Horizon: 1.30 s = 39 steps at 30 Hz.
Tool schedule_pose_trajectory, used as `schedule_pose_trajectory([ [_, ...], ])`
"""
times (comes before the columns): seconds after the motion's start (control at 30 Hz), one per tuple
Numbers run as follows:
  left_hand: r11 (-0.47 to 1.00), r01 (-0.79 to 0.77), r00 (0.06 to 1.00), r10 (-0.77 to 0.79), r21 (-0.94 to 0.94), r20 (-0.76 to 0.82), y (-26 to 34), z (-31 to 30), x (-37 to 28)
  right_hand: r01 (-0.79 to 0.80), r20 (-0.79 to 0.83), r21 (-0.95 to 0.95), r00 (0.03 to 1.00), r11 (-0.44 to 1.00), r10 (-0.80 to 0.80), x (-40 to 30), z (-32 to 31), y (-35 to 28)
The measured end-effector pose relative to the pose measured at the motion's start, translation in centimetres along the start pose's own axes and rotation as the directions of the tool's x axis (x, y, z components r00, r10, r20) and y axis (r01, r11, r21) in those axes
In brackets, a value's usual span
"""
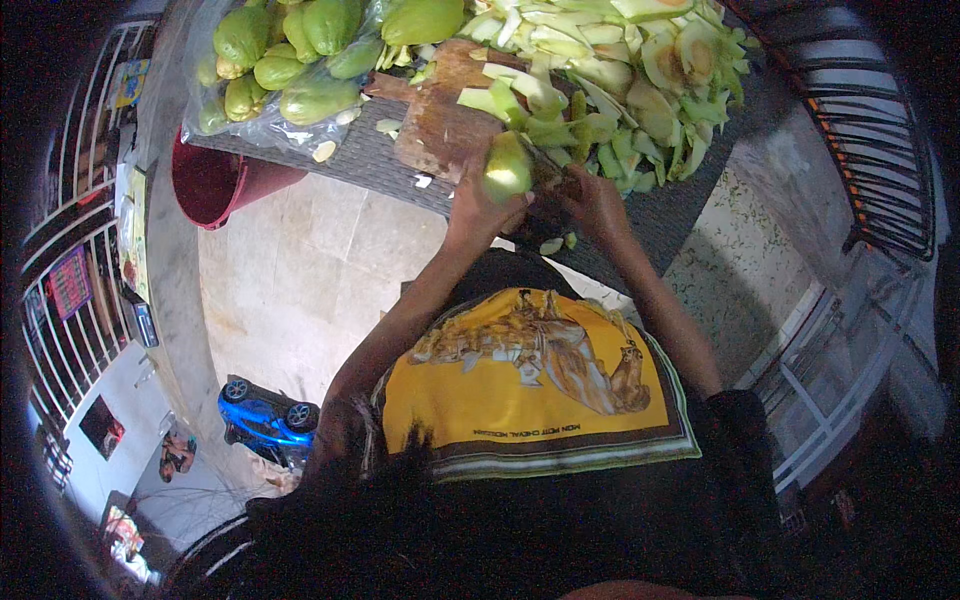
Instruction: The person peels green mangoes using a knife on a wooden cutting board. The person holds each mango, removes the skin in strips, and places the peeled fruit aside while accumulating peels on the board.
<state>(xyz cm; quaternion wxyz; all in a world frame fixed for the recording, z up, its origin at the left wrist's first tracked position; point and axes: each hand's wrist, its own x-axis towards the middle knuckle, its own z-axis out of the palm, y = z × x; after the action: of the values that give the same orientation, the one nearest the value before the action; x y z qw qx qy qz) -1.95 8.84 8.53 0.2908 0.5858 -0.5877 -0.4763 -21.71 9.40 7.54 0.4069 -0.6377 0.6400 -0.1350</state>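
My left hand (478,204) grips a pale green chayote (508,166), which looks at least partly peeled. In my right hand (596,202) is a knife (544,156), its dark blade close against the right side of the chayote; shadow hides much of the handle. Just beyond my hands, a worn wooden cutting board (439,135) lies on the dark woven tabletop (367,146). A large heap of chayote slices and peelings (622,82) covers the table's far right and overlaps the board. Several whole chayotes (322,94) sit in a clear plastic bag (196,105) at the far left.
A red bucket (210,184) stands on the tiled floor (300,255) left of the table. Small scraps (551,246) lie near the table's front edge. A blue toy car (268,416) is on the floor at left. Metal railings (862,135) stand on the right.
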Motion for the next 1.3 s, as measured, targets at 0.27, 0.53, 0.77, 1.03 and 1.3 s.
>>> schedule_pose_trajectory([
  [0.27,0.96,0.065,0.983,-0.014,0.272,-0.184,0.1,2.6,-1.4,0.129,0.039,-0.203,0.992,0.971,-0.123,-3.8,-2.3,-1.9],
  [0.53,0.995,-0.033,0.984,0.016,-0.093,-0.176,-1.8,3.1,-1.5,0.177,0.105,-0.234,0.982,0.956,-0.156,-4.8,-3.3,-1.2],
  [0.77,0.74,-0.082,0.964,-0.112,-0.668,-0.242,-4.2,5.5,-1.5,0.323,0.128,-0.295,0.946,0.9,-0.297,-4.4,-3.6,-0.5],
  [1.03,0.967,-0.212,0.955,0.175,-0.139,-0.24,-5.6,5.5,-0.9,0.37,0.148,-0.447,0.929,0.815,-0.34,-3.6,-4.0,-1.0],
  [1.3,0.977,-0.189,0.941,0.151,-0.102,-0.303,-3.7,5.0,-1.5,0.426,0.215,-0.542,0.904,0.724,-0.371,-2.2,-4.5,-1.7],
])
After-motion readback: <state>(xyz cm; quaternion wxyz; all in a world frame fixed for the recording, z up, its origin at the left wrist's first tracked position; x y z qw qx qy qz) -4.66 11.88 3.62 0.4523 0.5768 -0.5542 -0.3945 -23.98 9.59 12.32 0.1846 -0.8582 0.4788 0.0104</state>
